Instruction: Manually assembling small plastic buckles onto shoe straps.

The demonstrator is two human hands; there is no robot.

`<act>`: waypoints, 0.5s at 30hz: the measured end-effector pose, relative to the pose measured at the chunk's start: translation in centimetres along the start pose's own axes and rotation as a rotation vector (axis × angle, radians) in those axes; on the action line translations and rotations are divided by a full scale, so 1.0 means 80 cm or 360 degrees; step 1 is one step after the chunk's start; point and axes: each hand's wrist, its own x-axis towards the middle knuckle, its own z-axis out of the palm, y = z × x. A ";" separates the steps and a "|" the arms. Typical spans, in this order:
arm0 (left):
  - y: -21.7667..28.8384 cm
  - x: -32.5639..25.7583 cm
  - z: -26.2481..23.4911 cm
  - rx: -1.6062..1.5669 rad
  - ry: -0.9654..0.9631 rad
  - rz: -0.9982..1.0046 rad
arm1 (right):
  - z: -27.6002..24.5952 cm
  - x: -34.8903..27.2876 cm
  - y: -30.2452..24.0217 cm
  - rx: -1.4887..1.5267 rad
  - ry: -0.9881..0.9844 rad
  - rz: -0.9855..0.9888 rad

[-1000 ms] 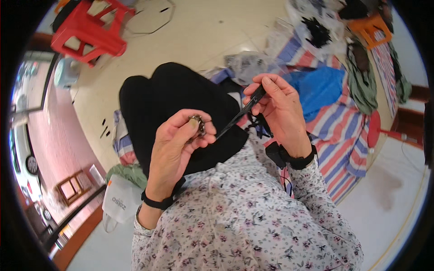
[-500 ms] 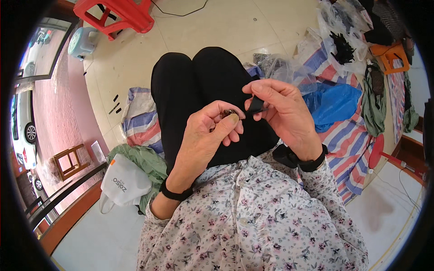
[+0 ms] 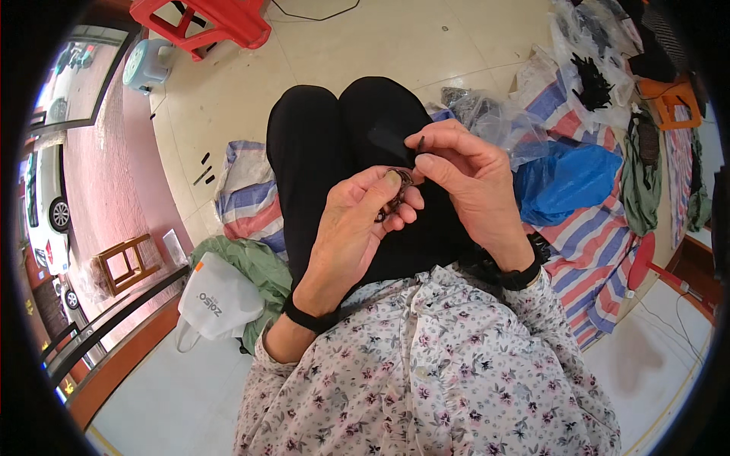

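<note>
Over my lap, my left hand (image 3: 356, 209) is closed around several small dark brown, shiny ring-like pieces (image 3: 395, 199), which show between thumb and fingers. Just to its right, my right hand (image 3: 475, 178) pinches a short black strip (image 3: 420, 143) between thumb and forefinger; the strip is seen nearly edge-on. The fingertips of both hands are close together, and I cannot tell whether the strip passes through one of the rings. Black trousers (image 3: 350, 137) lie beneath both hands.
Striped woven sheeting (image 3: 585, 247) with a blue plastic bag (image 3: 566, 178) lies to the right. Farther back, a clear bag holds black pieces (image 3: 591, 82). A red stool (image 3: 220, 26) stands far left, a white bag (image 3: 217, 296) near left. Black strips (image 3: 205, 158) lie on the floor.
The black strip has turned from showing its flat side to nearly edge-on. My left hand has rolled, so more of the brown rings show. The whole view has shifted slightly.
</note>
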 end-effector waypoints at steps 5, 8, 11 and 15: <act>0.002 0.005 -0.003 -0.0017 -0.0007 0.0068 | -0.008 0.006 0.006 -0.0132 0.0073 -0.0099; 0.006 0.006 -0.003 -0.0061 0.0065 0.0132 | -0.014 0.010 -0.008 -0.0183 0.0108 -0.0279; 0.012 0.005 -0.002 -0.0090 0.0070 0.0152 | -0.025 0.015 -0.026 -0.0343 0.0085 -0.0478; 0.015 0.006 -0.001 -0.0085 0.0113 0.0179 | -0.026 0.019 -0.040 -0.0430 0.0060 -0.0534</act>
